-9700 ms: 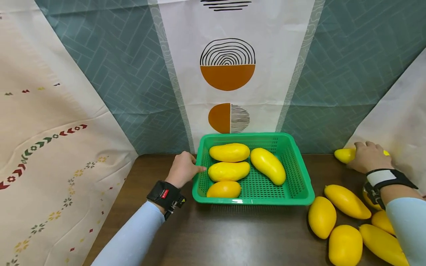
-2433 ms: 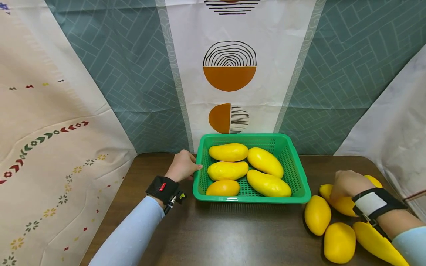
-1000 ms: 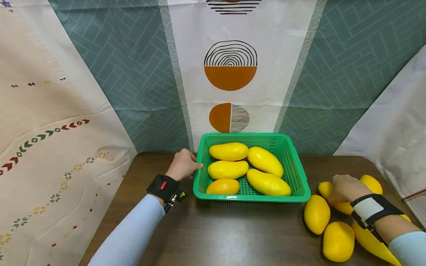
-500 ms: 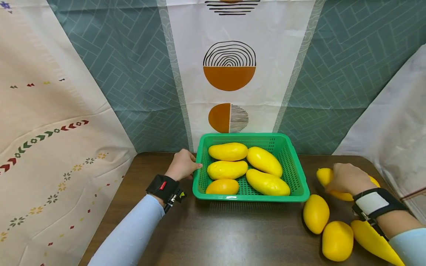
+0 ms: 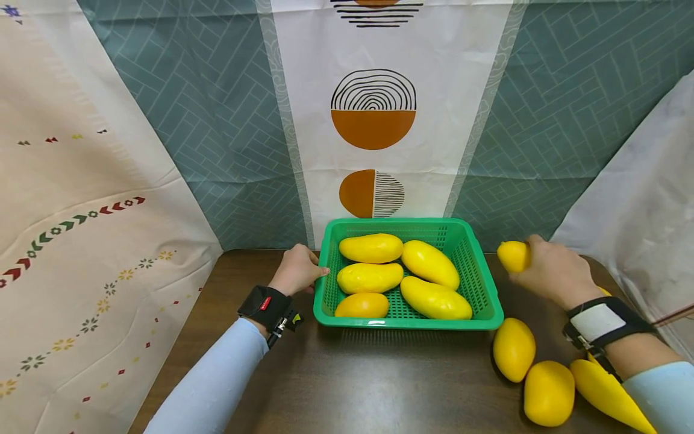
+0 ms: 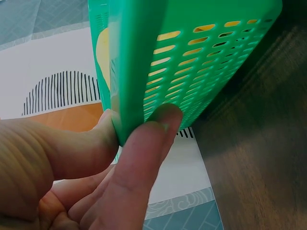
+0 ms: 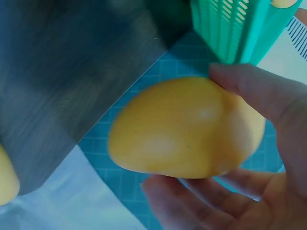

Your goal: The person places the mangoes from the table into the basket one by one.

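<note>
My left hand (image 5: 298, 269) pinches the left rim of a green plastic basket (image 5: 409, 324), thumb on the inside and fingers against the slotted outer wall in the left wrist view. Several yellow mangoes lie in the basket, among them a long mango (image 5: 436, 298) at the front right and a small orange-tinted mango (image 5: 362, 305) at the front left. To the right of the basket, my right hand (image 5: 558, 274) grips another mango (image 7: 182, 127) between thumb and fingers, raised above the table. In the head view the hand hides most of that mango.
On the table (image 5: 347, 380) at the front right lie more mangoes: an upright oval mango (image 5: 514, 349), a blocky mango (image 5: 549, 393) and a long mango (image 5: 612, 392), partly under the right forearm. A patterned cloth (image 5: 228, 120) hangs right behind the basket.
A long mango has joined the others at the basket's front right. My right hand has taken another mango from the right-hand group, lifting it up and leftward. My left hand keeps its hold.
</note>
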### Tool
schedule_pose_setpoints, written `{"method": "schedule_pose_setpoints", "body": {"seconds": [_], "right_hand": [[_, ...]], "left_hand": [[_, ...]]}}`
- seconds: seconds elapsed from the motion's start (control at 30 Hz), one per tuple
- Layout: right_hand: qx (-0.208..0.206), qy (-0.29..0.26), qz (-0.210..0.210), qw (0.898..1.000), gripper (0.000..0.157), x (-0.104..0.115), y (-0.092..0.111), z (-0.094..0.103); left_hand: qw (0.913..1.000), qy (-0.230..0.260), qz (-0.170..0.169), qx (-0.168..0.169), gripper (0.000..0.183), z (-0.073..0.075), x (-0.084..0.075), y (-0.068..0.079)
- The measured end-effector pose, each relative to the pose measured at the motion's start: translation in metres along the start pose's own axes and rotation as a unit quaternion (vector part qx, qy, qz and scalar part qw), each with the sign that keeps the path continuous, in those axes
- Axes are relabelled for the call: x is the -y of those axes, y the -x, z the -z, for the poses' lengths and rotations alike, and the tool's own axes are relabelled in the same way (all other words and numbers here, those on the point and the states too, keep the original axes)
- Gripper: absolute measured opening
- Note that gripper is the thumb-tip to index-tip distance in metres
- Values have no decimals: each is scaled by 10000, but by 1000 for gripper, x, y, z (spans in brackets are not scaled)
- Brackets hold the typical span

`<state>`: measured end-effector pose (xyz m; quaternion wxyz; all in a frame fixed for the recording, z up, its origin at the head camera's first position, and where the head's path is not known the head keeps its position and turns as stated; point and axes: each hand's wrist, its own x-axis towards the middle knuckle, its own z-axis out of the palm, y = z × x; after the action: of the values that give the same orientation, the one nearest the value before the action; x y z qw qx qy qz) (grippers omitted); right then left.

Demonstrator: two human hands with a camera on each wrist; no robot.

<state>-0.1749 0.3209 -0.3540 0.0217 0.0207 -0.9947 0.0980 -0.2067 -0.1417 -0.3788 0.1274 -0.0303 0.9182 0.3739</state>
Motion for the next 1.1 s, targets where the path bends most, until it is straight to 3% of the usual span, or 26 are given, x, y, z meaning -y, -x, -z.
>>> {"method": "schedule_pose_setpoints", "body": {"seconds": [0.2,0.4,0.63,1.1], "right_hand": [[-966,-242,326,9945,74,17,-4,1],[-1333,-389,510,9890,73,39,-8,4],[-1098,-599,552,9906,76,68,-11,5],[-411,-605,1239,9896,71,124,-17,-8]], "left_hand": [[10000,30,-17,-3,31,0,1,0],[10000,11,-36,-2,32,0,1,0],[10000,32,-31,13,32,0,2,-1],[10000,6,-54,-5,29,1,0,0]]}}
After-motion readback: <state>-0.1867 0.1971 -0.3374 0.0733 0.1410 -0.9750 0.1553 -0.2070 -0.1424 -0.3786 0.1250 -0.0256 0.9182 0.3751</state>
